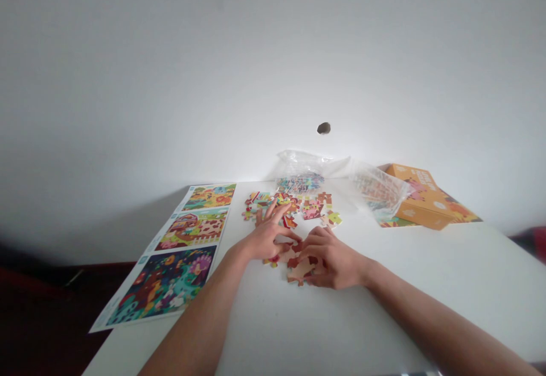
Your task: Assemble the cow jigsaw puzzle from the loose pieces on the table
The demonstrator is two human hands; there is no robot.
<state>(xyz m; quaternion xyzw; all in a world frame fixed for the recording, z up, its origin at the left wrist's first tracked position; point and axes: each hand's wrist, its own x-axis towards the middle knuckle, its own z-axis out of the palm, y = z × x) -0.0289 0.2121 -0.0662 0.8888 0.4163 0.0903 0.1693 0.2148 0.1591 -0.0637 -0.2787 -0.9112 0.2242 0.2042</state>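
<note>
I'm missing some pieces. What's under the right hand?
A joined cluster of reddish-brown puzzle pieces pokes out from under the right hand on the white table. The hand covers the rest, so how far it runs beneath the palm cannot be seen.

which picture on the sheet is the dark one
The nearest picture: dark blue background, while the middle picture and far picture are bright orange and green.

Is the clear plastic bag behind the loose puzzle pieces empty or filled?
Partly filled: coloured pieces show through the clear plastic bag.
</note>
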